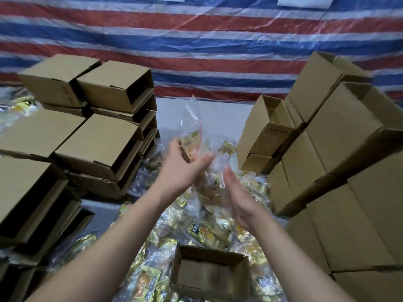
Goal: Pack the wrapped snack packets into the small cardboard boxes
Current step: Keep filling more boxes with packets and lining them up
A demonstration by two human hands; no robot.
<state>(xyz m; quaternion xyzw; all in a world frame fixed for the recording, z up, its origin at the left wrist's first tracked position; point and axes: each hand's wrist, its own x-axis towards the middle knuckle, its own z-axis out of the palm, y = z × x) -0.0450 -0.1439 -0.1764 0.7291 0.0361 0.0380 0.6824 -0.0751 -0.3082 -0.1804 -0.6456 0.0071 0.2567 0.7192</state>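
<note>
A clear plastic bag (pixel 192 125) with a red zip strip holds yellow wrapped snack packets and is raised above the table. My left hand (pixel 181 164) grips the bag from the left side. My right hand (pixel 237 199) has its fingers spread and presses against the bag's lower right. Below them lies a heap of bagged yellow snack packets (pixel 207 232). A small open cardboard box (pixel 209 273), with nothing visible inside, stands at the near edge in front of me.
Stacks of small cardboard boxes (pixel 98 147) lying on their sides fill the left. Taller stacks of boxes (pixel 340 171) rise on the right. A red, white and blue striped tarp (pixel 196 51) hangs behind the grey table (pixel 205 114).
</note>
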